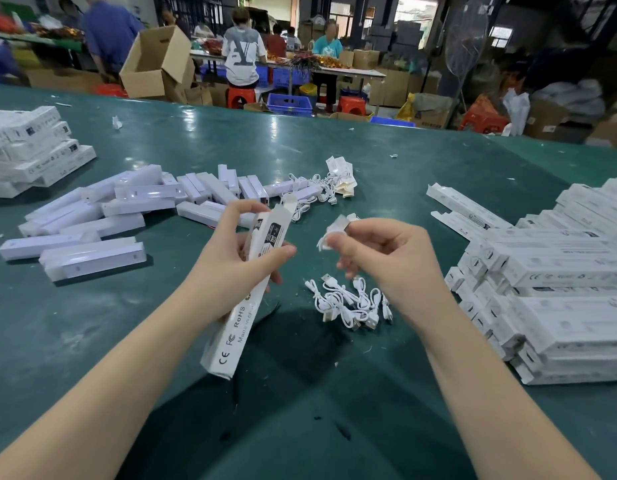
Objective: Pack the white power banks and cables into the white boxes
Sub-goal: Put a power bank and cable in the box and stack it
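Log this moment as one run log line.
left hand: holds white box, flap open | right hand: pinches coiled cable | step: cable not yet in box

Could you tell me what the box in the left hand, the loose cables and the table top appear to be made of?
Box: thin white printed cardboard, matte, with creased edges and an open end flap.
Cables: white plastic-sheathed cord, smooth, with what look like metal plug tips.
Table top: green sheet, probably vinyl or rubber; glossy glare patches and scuffs.

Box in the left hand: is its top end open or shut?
Open: the box in the left hand has its top flap standing up.
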{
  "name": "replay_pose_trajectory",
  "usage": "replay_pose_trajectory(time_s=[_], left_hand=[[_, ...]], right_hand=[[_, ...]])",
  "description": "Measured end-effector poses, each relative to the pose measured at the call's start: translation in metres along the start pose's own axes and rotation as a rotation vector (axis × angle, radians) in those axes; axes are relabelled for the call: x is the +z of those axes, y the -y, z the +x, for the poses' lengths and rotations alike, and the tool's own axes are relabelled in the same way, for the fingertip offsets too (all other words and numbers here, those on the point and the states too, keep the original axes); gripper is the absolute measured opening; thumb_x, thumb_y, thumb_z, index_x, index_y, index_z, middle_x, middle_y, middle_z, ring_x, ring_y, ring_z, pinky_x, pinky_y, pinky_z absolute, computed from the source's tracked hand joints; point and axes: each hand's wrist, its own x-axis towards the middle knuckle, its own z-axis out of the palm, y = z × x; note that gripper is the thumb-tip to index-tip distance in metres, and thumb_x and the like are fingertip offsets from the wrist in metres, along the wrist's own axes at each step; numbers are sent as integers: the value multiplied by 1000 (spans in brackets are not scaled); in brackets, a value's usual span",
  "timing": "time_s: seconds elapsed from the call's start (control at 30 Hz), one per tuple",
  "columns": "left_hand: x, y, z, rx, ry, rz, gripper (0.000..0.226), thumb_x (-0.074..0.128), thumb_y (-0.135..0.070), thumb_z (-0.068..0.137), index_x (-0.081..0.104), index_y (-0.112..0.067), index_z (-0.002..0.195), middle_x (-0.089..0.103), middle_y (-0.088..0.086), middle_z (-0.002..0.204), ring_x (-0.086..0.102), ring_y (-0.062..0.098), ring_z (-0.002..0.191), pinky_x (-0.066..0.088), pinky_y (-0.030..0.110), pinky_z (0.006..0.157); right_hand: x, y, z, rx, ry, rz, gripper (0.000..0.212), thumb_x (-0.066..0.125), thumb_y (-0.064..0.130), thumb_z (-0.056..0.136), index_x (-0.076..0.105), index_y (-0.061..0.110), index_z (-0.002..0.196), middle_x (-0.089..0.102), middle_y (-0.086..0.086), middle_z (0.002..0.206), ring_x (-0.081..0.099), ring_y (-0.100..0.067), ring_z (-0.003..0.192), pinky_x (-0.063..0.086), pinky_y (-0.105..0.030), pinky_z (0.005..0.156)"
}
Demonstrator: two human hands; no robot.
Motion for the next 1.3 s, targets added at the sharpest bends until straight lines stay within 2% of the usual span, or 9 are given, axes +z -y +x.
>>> replay_pose_trajectory(time_s=[0.1,0.27,0.37,0.57,0.73,0.97,1.07,1.17,1.3], left_hand=[[-2,-3,-4,212,-49,142,48,74,-24,82,41,-46,110,74,-7,87,66,19,60,52,26,55],[-1,-3,-10,461,-67,653,57,71,-26,81,34,-52,115,53,-20,70,48,12,56,39,22,55],[4,-3,-12,552,-63,779,59,74,-21,81,37,-45,120,46,-24,79,47,19,61,38,27,58],[4,0,-12,644,-53,796,61,76,-16,80,39,-38,123,68,-8,94,60,31,64,51,36,54],[6,2,-12,691,-24,890,65,78,-13,75,40,-33,124,69,-6,87,59,30,60,50,36,46],[10,8,-11,574,12,848,64,69,-19,83,22,-41,122,70,-8,96,60,33,70,51,44,58],[9,8,-11,551,4,811,62,67,-19,85,21,-41,121,70,-7,98,59,34,70,51,44,60],[8,8,-11,523,-18,805,63,67,-19,86,20,-43,119,70,-8,99,59,35,71,51,44,62],[8,10,-12,534,-17,797,61,66,-19,86,21,-43,120,70,-8,98,58,36,68,51,44,60]], right_hand=[[-1,1,1,-15,-124,104,15,82,29,68,75,18,76,75,-4,75,70,-18,58,57,-24,62],[1,7,1,-93,-160,206,19,78,18,74,72,11,90,74,-2,74,69,-14,59,56,-21,61],[2,9,-1,-118,-126,158,10,75,8,80,71,11,89,74,-1,73,67,-13,59,55,-20,59],[6,8,-4,-59,-59,-46,10,77,4,81,73,13,84,73,-8,72,64,-14,55,50,-20,50],[5,3,-5,28,22,-224,8,80,14,80,73,14,83,72,-4,69,65,-13,54,42,-12,48],[14,-3,-7,61,-61,-114,12,81,10,78,71,17,75,73,2,65,63,-9,51,41,-14,45],[18,-6,-8,82,-82,-45,6,80,11,79,75,14,79,69,5,60,60,-3,51,45,-13,52],[16,-4,-7,112,-14,-32,8,77,14,82,78,11,90,74,-1,72,65,-4,63,50,-13,62],[15,-3,-8,108,2,-53,12,77,11,82,76,20,90,76,1,80,68,-8,67,49,-17,55]])
